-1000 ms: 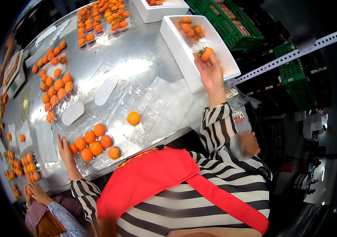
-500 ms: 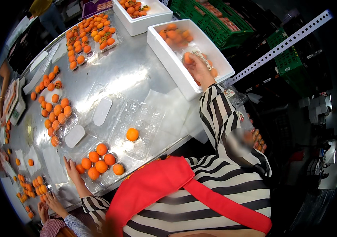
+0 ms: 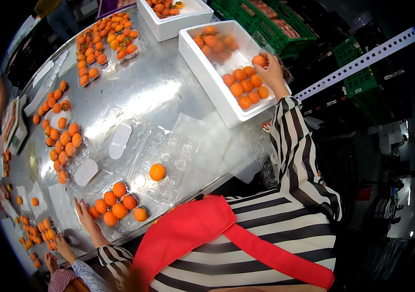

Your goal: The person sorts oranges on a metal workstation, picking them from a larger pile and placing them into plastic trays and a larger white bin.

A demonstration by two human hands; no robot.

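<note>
My right hand [image 3: 273,75] is closed around an orange persimmon [image 3: 259,61] at the right side of a white foam box [image 3: 202,90]. Below it in the box sit several more persimmons [image 3: 247,86], with another group [image 3: 211,40] at the far end. My left hand [image 3: 88,221], fingers stretched out, rests by the left end of a clear plastic tray [image 3: 144,226]. That tray carries several persimmons [image 3: 119,210]. Beyond it lies an open clear tray with moulded cups [image 3: 178,168], holding a single persimmon [image 3: 157,172].
White oval pads [image 3: 120,140] lie in clear packs on the metal table [image 3: 144,63]. Filled packs of persimmons [image 3: 65,146] line the left. A second foam box [image 3: 168,31] and green crates [image 3: 270,29] stand beyond. A co-worker's hands [image 3: 64,248] are at lower left.
My right hand has moved right and up inside the box with a persimmon, uncovering the near persimmons. Clear plastic that lay over them is now at the box's right edge. My left hand has barely moved.
</note>
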